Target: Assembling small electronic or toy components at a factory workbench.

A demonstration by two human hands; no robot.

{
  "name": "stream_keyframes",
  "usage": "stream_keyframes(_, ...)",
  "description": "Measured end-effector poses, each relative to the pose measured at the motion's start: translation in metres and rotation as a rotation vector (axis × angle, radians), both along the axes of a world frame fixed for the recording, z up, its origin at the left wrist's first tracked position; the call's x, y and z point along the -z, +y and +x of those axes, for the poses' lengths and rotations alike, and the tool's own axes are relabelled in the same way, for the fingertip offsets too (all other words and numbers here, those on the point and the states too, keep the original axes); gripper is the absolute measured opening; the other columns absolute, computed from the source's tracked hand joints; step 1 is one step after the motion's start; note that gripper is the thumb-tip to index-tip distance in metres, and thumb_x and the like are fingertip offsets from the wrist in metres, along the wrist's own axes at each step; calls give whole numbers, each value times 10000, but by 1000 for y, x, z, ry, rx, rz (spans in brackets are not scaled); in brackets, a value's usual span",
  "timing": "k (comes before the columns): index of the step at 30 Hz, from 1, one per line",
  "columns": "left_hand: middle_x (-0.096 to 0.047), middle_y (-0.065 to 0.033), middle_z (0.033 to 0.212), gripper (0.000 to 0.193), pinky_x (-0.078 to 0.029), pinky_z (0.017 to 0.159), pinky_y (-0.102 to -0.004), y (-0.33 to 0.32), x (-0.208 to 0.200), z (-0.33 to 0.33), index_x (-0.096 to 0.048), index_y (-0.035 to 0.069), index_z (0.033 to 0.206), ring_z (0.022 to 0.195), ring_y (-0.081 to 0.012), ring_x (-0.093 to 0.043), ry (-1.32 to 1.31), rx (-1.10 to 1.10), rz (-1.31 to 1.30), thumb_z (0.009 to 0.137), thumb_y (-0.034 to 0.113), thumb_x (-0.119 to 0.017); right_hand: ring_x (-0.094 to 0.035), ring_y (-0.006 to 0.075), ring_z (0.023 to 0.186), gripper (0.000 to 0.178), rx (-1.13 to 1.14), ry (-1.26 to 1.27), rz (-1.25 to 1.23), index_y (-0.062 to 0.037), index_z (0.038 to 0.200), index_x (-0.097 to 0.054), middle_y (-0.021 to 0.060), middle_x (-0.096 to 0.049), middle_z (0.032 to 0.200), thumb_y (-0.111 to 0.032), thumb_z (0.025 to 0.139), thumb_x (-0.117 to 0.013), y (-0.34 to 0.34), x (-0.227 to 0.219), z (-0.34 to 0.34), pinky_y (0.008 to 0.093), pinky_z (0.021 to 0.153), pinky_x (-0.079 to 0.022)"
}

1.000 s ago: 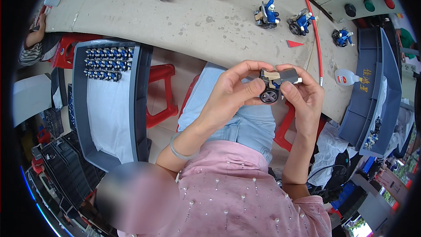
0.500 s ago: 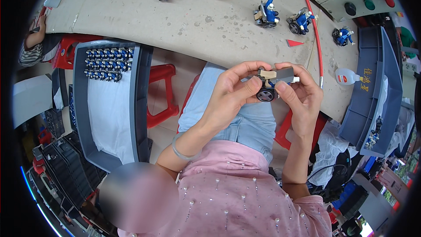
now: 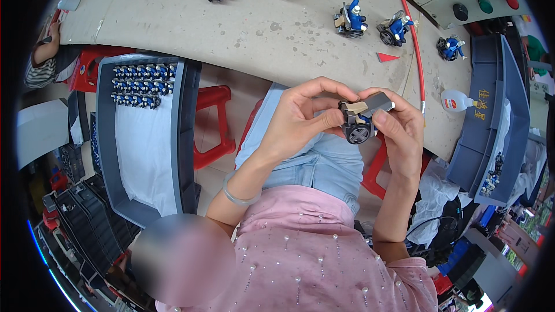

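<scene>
Over my jeans, my left hand pinches one side of the wheeled toy and my right hand the other, near its grey panel (light, stiff plastic, I'd guess), its chunky middle seeming a safer hold than the wheels.

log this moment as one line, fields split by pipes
left hand: gripping wheeled toy figure | right hand: gripping it too | bench: other wheeled figures | grey tray: small figures in rows
</scene>
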State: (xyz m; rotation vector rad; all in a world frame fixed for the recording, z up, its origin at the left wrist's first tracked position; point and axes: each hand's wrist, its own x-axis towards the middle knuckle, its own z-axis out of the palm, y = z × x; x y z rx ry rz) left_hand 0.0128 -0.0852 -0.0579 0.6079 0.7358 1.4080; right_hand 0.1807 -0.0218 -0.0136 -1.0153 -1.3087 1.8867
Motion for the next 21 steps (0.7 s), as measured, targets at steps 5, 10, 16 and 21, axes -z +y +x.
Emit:
stream_keyframes(5,-546,-121,1126,224,-581,726,-280,2,10,0,-587,-38,1038,953,-169,-587,-3,-31,150,819,-39,-634,-561,71,722,320,-31,12,80,84,1088,-587,106,-643,950,-70,818,-662,-3,3,0,194,645,-440)
stream_keyframes(10,-540,-122,1151,203,-577,740,-282,2,6,0,-584,-30,1037,968,-166,-591,72,-39,135,838,-21,-623,-552,72,724,330,1,-86,178,69,1131,-571,80,-625,941,-118,870,-644,-5,3,-1,198,638,-440)
stream_keyframes(16,-599,-138,1091,282,-566,740,-271,0,6,3,-581,-12,1030,972,-166,-615,27,-79,67,871,211,-647,-561,89,728,291,57,-62,288,47,1128,-561,77,-608,910,-145,911,-595,-2,2,-2,218,639,-455)
stream_keyframes(21,-590,-156,1124,276,-577,766,-304,0,13,-1,-565,-22,1056,1008,-185,-609,57,-48,18,889,191,-619,-563,98,742,278,20,-85,284,57,1108,-557,97,-600,944,-134,909,-594,-1,1,-3,236,657,-477)
